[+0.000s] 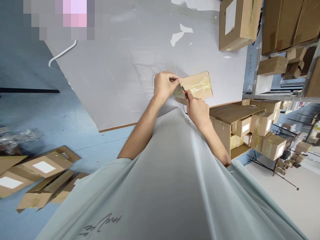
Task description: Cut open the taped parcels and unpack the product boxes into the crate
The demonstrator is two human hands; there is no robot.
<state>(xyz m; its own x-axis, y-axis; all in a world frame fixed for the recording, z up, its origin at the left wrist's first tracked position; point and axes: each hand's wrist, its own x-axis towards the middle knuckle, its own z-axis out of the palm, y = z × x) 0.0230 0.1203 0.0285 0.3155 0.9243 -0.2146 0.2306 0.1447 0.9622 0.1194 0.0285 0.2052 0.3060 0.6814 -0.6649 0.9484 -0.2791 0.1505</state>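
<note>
A small cardboard box with shiny clear tape along its top lies tilted on the grey table. At its upper left corner, the thumb and fingers of my left hand are pinched together on the edge. My right hand is closed around a small red and black utility knife, most of its handle hidden in the fingers. The knife's dark tip points up and left at the near left end of the box, close to my left fingertips. Whether the tip has entered the cardboard or tape cannot be told.
The grey table bears torn white paper scraps and a larger carton. An open carton of small boxes stands right of me, beside shelves of boxes. More cartons lie on the blue floor at left.
</note>
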